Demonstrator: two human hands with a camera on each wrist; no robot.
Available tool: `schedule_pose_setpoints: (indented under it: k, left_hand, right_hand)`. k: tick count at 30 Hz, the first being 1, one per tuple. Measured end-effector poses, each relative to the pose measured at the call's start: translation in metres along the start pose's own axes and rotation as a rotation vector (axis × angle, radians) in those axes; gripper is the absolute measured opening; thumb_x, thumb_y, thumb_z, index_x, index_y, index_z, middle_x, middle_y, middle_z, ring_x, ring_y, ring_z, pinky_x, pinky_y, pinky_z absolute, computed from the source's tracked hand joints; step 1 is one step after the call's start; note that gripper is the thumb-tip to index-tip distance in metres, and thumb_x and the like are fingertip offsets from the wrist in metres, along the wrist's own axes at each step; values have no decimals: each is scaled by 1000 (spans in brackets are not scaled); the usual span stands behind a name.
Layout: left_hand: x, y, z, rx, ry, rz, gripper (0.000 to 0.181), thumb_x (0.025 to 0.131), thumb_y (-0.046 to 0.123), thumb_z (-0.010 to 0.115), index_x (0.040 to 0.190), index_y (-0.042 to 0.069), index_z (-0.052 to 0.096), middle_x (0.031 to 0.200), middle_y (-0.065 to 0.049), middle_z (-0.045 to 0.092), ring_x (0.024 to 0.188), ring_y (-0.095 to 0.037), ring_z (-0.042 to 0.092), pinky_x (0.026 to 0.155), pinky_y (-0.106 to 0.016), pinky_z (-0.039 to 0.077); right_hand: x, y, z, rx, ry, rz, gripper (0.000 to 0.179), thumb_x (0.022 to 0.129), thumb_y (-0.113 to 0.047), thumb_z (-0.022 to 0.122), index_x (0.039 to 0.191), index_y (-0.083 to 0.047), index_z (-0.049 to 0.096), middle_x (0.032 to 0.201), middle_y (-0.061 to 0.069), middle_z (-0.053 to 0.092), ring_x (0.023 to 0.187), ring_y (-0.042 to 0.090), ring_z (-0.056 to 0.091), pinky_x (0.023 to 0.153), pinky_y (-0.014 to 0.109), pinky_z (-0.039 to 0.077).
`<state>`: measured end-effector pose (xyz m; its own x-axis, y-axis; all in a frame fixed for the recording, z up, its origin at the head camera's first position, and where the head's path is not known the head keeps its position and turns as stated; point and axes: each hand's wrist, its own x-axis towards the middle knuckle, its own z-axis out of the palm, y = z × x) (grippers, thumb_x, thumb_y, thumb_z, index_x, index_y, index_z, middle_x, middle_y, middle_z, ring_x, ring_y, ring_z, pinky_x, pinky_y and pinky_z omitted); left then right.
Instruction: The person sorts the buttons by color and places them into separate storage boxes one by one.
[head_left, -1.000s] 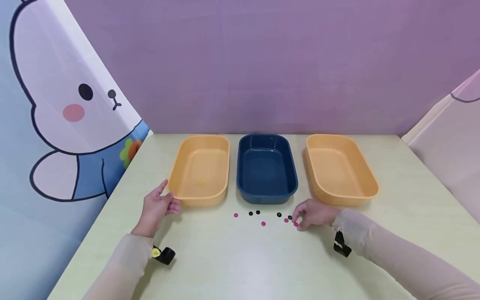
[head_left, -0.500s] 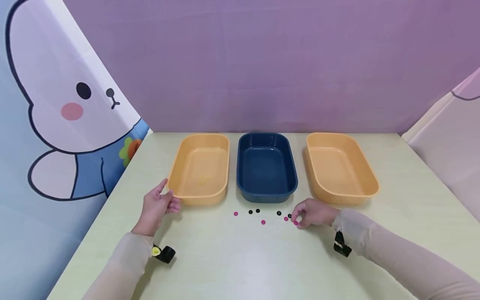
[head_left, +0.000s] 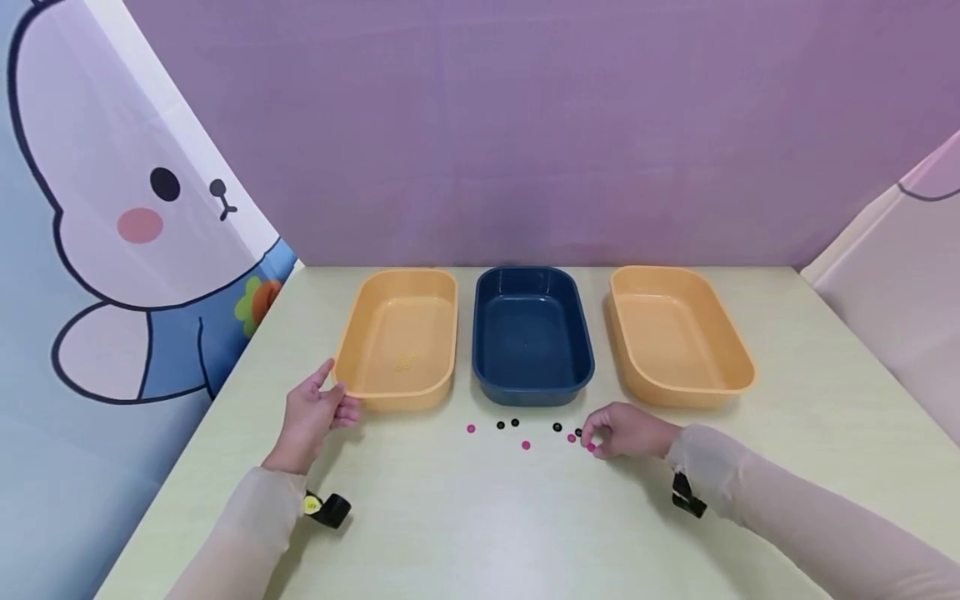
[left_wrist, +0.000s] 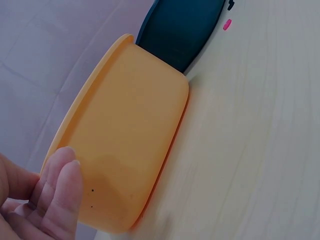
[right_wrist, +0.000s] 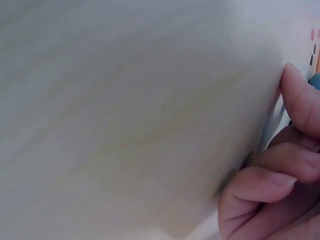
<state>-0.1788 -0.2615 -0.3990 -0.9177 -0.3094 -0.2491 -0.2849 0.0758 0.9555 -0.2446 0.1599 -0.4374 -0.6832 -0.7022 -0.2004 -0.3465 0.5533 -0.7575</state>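
Note:
My left hand (head_left: 311, 417) holds the near left corner of the left yellow-orange tray (head_left: 345, 354), thumb at the rim and fingers outside its wall. In the left wrist view the curled fingers (left_wrist: 62, 195) lie against that wall. Inside this tray sit several small yellow pieces (head_left: 405, 362). On the table at the right, my right hand (head_left: 630, 429) has thumb and forefinger at a small pink button (head_left: 591, 447), pinching it at the tabletop. Close by lie another pink button (head_left: 572, 438) and a black button (head_left: 578, 432), partly covered by the fingers.
A dark blue tray (head_left: 533, 398) stands in the middle, and another yellow-orange tray (head_left: 693, 398) to its right. Loose on the table before them are black buttons (head_left: 557, 427) and pink buttons (head_left: 526, 445). A purple cloth (head_left: 525, 133) rises behind the table.
The right wrist has shifted slightly, while its fingertips stay at the same pink button. The left hand keeps its place on the tray. The head view moves only slightly.

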Motion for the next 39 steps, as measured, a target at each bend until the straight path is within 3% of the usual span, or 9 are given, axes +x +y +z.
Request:
schedule_pose_setpoints:
  k: [14,23,30,39]
  left_hand:
    - [2,-3,1,-8,5,-8,59,103,8,40,154,10,10,67,3,65,52,-7,60,57,-20,56]
    - [2,-2,1,-13,1,3,60,103,8,40,154,10,11,67,3,65,51,-7,60,56,-20,56]
    - [2,-2,1,-18,-3,1,60,103,8,41,154,10,10,66,4,64,52,-7,60,57,-20,56]
    - [3,-2,1,-31,-9,7,60,103,7,40,154,10,9,66,4,64,51,-6,60,56,-20,55]
  right_hand:
    - [-3,1,1,-60,-19,-57,21,80,10,66,84,-10,67,85,-6,62,79,13,50,70,23,44]
    - [-3,4,-2,-79,8,-57,18,82,8,66,87,-10,67,79,-4,60,76,13,49,69,24,45]
    - [-2,5,-6,-78,14,-77,18,82,7,66,87,-10,67,80,-8,62,82,13,53,79,30,49]
    - [-1,1,-12,-31,0,-73,14,83,7,65,88,-7,65,87,-3,65,89,18,58,88,41,51]
